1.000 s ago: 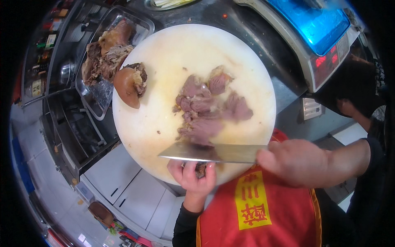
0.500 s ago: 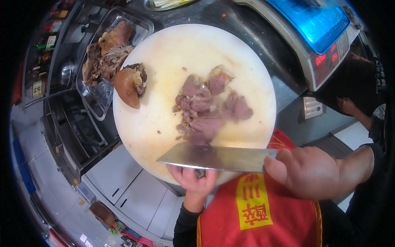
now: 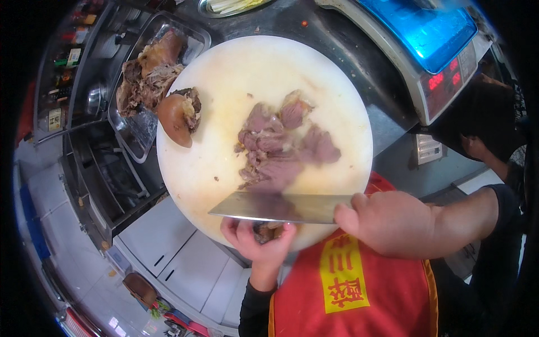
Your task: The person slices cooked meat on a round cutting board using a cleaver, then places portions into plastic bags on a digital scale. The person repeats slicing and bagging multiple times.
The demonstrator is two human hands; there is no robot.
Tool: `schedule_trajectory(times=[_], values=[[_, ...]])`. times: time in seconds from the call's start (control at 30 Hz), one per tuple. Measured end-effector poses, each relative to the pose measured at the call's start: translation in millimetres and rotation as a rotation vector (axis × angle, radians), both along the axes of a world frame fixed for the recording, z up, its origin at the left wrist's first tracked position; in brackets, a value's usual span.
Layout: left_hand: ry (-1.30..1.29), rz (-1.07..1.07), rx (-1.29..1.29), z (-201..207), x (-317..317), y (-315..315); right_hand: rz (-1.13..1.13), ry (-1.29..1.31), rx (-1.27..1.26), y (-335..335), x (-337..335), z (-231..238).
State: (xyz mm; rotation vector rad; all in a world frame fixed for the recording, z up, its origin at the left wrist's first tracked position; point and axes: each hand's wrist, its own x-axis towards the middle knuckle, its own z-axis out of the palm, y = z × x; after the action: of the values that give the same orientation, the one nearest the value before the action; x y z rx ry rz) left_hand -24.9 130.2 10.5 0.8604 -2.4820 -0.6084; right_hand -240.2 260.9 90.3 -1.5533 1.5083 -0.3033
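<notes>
Right hand [image 3: 393, 223] gripping a big knife [image 3: 272, 207], left hand [image 3: 259, 248] holding a meat chunk [image 3: 267, 231], pink slices [image 3: 275, 171] on a round board [image 3: 224, 78]

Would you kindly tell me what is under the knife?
Past the edges of the knife, the board, meat slices and the left hand, holding a meat chunk, can be seen; whatever the knife directly covers is hidden.

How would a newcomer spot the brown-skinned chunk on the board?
Find the big round white board. At its upper left edge, beside the metal tray, sits the chunk. Its smooth, rounded brown skin sets it apart from the central pinkish slices.
</notes>
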Motion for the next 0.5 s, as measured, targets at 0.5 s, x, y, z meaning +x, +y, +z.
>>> schedule_trajectory(times=[0.5], values=[[0.094, 0.045, 0.177, -13, 20, 20, 0.017, 0.104, -0.194, 21, -1, 31]])
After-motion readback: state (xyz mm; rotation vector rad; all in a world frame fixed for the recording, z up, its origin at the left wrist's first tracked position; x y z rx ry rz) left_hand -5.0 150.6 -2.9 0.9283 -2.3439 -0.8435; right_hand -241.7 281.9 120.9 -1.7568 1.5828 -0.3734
